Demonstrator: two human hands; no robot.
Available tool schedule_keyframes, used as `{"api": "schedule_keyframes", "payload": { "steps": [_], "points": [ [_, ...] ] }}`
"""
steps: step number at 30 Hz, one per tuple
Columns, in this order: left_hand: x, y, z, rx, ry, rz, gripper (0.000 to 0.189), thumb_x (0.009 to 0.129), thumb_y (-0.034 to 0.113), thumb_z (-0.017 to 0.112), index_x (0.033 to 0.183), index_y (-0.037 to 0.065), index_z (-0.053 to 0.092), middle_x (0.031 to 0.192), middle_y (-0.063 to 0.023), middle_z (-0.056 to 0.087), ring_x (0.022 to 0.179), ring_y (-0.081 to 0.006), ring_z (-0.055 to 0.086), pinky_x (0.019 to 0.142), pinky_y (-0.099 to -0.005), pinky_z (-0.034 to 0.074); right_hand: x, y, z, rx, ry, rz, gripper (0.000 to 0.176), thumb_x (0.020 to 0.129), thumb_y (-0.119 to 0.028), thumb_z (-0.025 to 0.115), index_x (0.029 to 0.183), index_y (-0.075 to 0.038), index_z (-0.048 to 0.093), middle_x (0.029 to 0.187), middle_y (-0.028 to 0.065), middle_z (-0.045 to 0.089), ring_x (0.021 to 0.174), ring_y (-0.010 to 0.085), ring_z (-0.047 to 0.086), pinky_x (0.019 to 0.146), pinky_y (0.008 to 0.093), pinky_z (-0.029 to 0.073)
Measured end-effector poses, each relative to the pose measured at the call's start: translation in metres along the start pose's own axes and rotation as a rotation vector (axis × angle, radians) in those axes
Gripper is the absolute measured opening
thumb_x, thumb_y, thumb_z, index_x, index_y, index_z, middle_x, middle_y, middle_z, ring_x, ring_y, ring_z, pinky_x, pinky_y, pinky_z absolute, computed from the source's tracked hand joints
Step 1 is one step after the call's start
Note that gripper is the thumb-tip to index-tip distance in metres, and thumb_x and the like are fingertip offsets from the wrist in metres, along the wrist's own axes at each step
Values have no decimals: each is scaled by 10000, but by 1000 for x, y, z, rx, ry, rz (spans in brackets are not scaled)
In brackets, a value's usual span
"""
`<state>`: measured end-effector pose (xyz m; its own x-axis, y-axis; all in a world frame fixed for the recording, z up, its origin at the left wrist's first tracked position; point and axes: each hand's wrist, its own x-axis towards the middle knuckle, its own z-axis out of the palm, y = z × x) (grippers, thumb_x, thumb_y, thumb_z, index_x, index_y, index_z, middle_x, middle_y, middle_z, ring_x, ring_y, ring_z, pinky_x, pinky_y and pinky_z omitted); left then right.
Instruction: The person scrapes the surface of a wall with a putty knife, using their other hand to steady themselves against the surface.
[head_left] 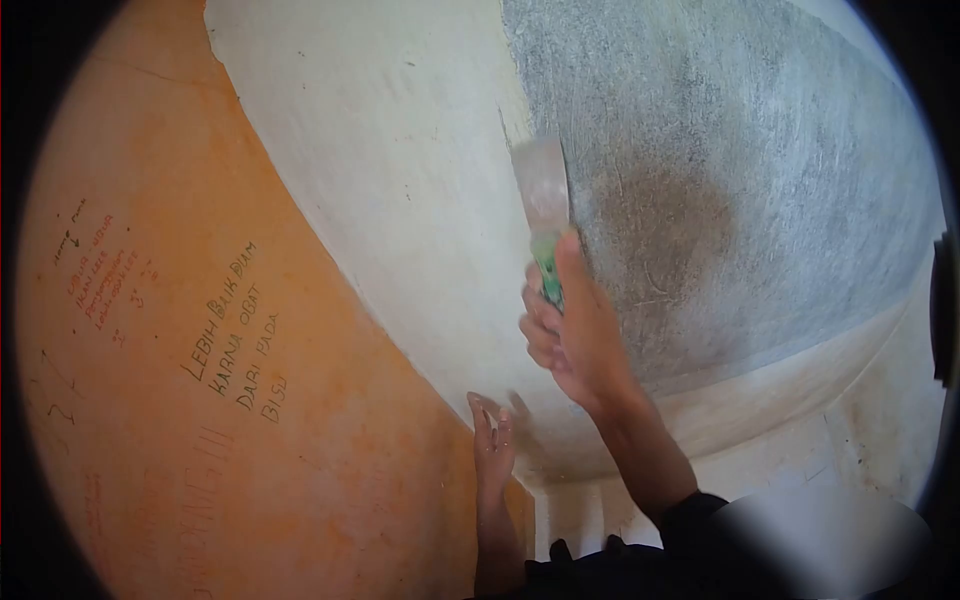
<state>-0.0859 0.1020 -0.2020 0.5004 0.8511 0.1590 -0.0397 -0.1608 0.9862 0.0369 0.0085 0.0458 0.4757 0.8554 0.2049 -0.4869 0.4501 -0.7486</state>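
A putty knife [545, 190] with a wide metal blade and a green handle is in my right hand [585, 330], fingers wrapped round the handle. Its blade lies at the border between the white wall surface [400, 180] and the rough grey patch [690, 100]. Lower down, my left hand [493, 435] is raised near the edge where the orange wall meets the white surface. Its fingers are apart and hold nothing; whether they touch the wall I cannot tell.
An orange wall [330, 480] with handwritten words fills the left side. A darker stain [665, 220] marks the grey patch right of the blade. Below runs a pale ledge [740, 395]. A dark object [943, 310] stands at the right edge.
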Motion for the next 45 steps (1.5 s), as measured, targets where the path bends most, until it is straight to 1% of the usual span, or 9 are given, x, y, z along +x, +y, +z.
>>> {"api": "schedule_keyframes", "payload": {
  "steps": [5, 11, 16, 18, 22, 27, 34, 43, 45],
  "points": [
    [-1, 24, 6, 40, 16, -16, 732, 1045, 351, 513, 1578, 24, 134, 1582, -240, 274, 1457, -333, 315, 1133, -443, 333, 2, 22, -19, -39, -33, -40, 511, 1032, -599, 366, 886, -128, 500, 618, -60, 353, 466, 44, 294, 427, 201, 243],
    [0, 188, 55, -141, -95, 431, 623, 1061, 242, 458, 1555, -28, 190, 1384, -230, 467, 1261, -274, 511, 987, -384, 463, 6, 18, -26, -416, 48, -148, 575, 1055, -579, 309, 999, -67, 563, 872, 24, 534, 814, 115, 487, 772, 287, 428],
    [20, 191, 77, 165, 7, 752, 576, 1053, 110, 435, 1543, -65, 188, 1387, -274, 485, 1237, -263, 544, 961, -382, 481, 17, 15, -67, -532, 33, -11, 582, 1077, -516, 295, 1190, -28, 590, 1075, 90, 615, 976, 162, 557, 899, 312, 443],
    [14, 187, 86, 173, 132, 723, 616, 992, 115, 584, 1534, 5, 313, 1026, -216, 622, 841, -272, 665, 678, -345, 536, 2, 0, -75, -674, 29, -111, 551, 1083, -478, 309, 1192, -17, 591, 1086, 94, 617, 976, 171, 562, 892, 322, 449],
    [15, 184, 96, 348, 319, 823, 548, 940, 59, 642, 1462, 30, 475, 746, -136, 617, 589, -206, 627, 515, -322, 489, -29, -9, -120, -821, 306, -559, 442, 1094, -345, 351, 1202, 11, 589, 1064, 93, 624, 939, 196, 570, 861, 353, 468],
    [17, 215, 103, 408, 510, 807, 479, 915, 75, 685, 1385, 101, 594, 551, -76, 526, 433, -137, 503, 435, -317, 408, -43, 8, -207, -1403, 1046, -1119, 394, 1090, -252, 365, 1354, 4, 507, 1375, 189, 455, 1309, 310, 437, 1070, 464, 370],
    [11, 229, 106, 392, 497, 714, 455, 915, 74, 685, 1363, 111, 617, 508, -73, 484, 401, -150, 439, 425, -323, 374, -32, 15, -288, -1584, 915, -671, 829, 1034, -606, 229, 1580, -25, 0, 1643, 223, -81, 1517, 414, -53, 1210, 551, 27],
    [-2, 240, 96, 418, 477, 708, 432, 911, 68, 680, 1339, 103, 636, 499, -88, 451, 397, -159, 419, 422, -326, 358, -22, 24, -315, -1582, 889, -676, 938, 998, -671, 261, 1558, -33, -137, 1629, 223, -170, 1497, 447, -135, 1188, 590, -63],
    [-6, 229, 93, 391, 375, 558, 344, 970, 43, 595, 1309, 2, 630, 795, -131, 719, 705, -47, 564, 628, -231, 478, -28, 22, -315, -1601, 878, -659, 935, 1001, -664, 265, 1557, -31, -138, 1628, 223, -174, 1497, 445, -140, 1188, 591, -62]
  ]
}}
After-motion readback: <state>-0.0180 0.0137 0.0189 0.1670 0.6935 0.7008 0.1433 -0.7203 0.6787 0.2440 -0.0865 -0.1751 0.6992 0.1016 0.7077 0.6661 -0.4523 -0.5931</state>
